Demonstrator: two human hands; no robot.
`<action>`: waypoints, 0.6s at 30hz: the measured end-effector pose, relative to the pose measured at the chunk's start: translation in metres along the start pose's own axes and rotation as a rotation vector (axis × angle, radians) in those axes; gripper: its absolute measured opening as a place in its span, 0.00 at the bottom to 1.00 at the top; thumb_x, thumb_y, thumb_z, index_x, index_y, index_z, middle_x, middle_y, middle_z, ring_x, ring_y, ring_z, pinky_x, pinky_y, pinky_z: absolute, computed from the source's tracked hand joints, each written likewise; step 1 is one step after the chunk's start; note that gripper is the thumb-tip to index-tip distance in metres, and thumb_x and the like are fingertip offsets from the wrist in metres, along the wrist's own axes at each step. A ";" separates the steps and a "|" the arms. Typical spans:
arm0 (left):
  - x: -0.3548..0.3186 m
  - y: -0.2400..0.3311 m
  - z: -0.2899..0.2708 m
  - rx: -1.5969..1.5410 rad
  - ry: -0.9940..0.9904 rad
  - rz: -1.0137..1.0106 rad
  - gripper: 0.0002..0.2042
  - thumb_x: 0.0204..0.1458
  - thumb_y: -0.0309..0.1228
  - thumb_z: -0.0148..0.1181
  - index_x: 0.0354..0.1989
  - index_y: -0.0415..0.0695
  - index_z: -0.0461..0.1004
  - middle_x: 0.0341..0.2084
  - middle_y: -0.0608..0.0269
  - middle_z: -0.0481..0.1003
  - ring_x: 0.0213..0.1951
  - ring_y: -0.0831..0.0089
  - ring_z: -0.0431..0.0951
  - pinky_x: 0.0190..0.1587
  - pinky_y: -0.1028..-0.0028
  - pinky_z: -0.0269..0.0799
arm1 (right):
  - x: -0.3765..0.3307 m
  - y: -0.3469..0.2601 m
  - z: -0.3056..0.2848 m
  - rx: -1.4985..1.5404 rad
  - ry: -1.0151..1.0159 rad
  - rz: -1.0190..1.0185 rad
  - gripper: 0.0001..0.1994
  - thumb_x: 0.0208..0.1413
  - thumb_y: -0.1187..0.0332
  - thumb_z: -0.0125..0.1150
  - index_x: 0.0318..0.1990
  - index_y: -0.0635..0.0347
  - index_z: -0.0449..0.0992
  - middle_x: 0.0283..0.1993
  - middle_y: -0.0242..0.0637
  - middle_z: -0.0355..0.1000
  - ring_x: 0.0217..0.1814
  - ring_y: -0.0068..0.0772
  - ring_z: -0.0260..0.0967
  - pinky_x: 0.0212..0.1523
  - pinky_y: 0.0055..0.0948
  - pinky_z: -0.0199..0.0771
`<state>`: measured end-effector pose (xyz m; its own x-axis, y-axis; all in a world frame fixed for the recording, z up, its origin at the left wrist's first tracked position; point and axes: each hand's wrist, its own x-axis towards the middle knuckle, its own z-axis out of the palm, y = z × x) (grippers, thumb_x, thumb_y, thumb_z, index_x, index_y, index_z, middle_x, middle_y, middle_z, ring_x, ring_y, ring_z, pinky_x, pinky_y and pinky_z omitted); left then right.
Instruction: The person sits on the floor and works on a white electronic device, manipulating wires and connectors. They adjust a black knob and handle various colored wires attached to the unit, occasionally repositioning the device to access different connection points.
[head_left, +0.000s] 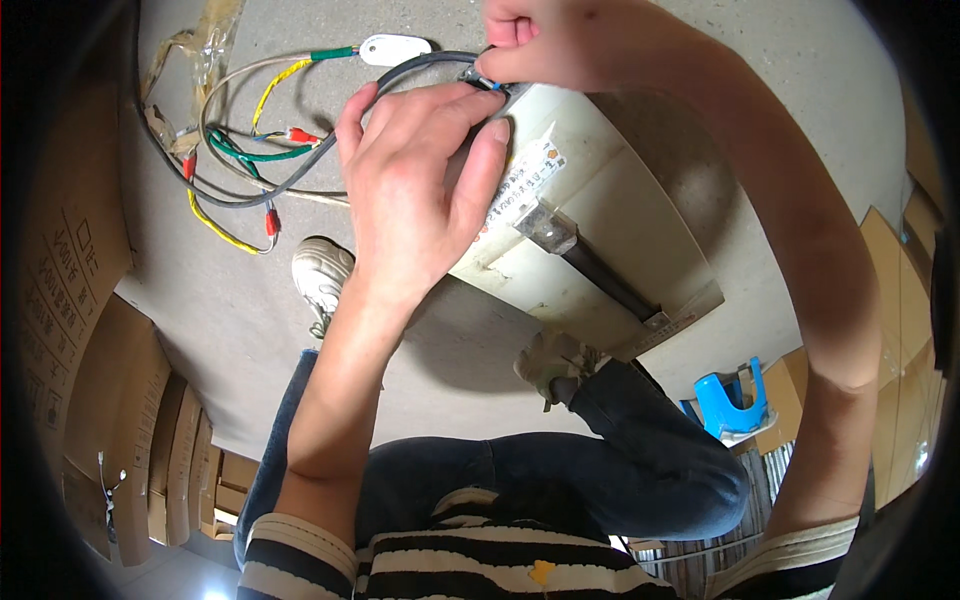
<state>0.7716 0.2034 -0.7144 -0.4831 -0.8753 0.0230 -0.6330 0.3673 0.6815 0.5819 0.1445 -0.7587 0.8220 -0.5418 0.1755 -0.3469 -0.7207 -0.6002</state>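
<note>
A cream-coloured metal box (610, 190) with a black bar handle (610, 280) and a printed sticker (530, 180) lies tilted on the floor. My left hand (415, 165) rests over its far left end, palm down, thumb apart from the bent fingers. The index fingertip reaches a small dark fitting with a blue bit (490, 84) at the box's far corner. My right hand (525, 45) comes in from the far side, with thumb and fingers pinched there at the end of a black cable (425, 60). Exactly what sits between those fingertips is partly hidden.
Left of the box, yellow and green sleeved wires with red connectors (300, 135) lie tangled on the floor. A white oval plastic piece (395, 49) and crumpled brown tape (212, 50) are near them. Cardboard boxes (110, 420) line the left. A blue plastic stool (735, 400) stands at right.
</note>
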 end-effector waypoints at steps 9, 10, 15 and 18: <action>-0.009 -0.010 -0.027 -0.059 -0.109 0.012 0.07 0.47 0.32 0.58 0.34 0.45 0.76 0.34 0.66 0.75 0.41 0.68 0.73 0.56 0.59 0.54 | 0.027 -0.023 -0.018 0.388 -0.389 0.859 0.13 0.41 0.62 0.60 0.24 0.66 0.76 0.26 0.58 0.71 0.30 0.46 0.73 0.32 0.39 0.71; -0.002 -0.008 -0.036 -0.058 -0.139 0.051 0.08 0.47 0.32 0.58 0.35 0.45 0.75 0.35 0.65 0.75 0.41 0.68 0.73 0.56 0.59 0.54 | 0.031 -0.022 -0.035 0.442 -0.466 0.945 0.11 0.45 0.64 0.57 0.27 0.64 0.76 0.26 0.48 0.70 0.30 0.37 0.70 0.32 0.33 0.68; -0.019 -0.037 -0.104 -0.066 -0.380 0.099 0.09 0.49 0.28 0.54 0.39 0.42 0.73 0.39 0.60 0.74 0.46 0.65 0.71 0.59 0.60 0.52 | 0.057 -0.029 -0.046 0.436 -0.671 1.042 0.10 0.52 0.67 0.53 0.33 0.61 0.79 0.23 0.24 0.68 0.28 0.15 0.61 0.31 0.18 0.61; -0.056 -0.053 -0.136 -0.077 -0.310 0.095 0.08 0.48 0.29 0.56 0.35 0.41 0.74 0.33 0.59 0.74 0.39 0.62 0.72 0.49 0.64 0.62 | 0.066 -0.044 -0.051 0.317 -0.683 1.102 0.10 0.52 0.66 0.54 0.34 0.63 0.78 0.24 0.25 0.69 0.28 0.15 0.60 0.30 0.18 0.61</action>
<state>0.9144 0.1900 -0.6525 -0.7063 -0.6964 -0.1270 -0.5347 0.4071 0.7405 0.6285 0.1187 -0.6806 0.2746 -0.3813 -0.8827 -0.9289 0.1320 -0.3460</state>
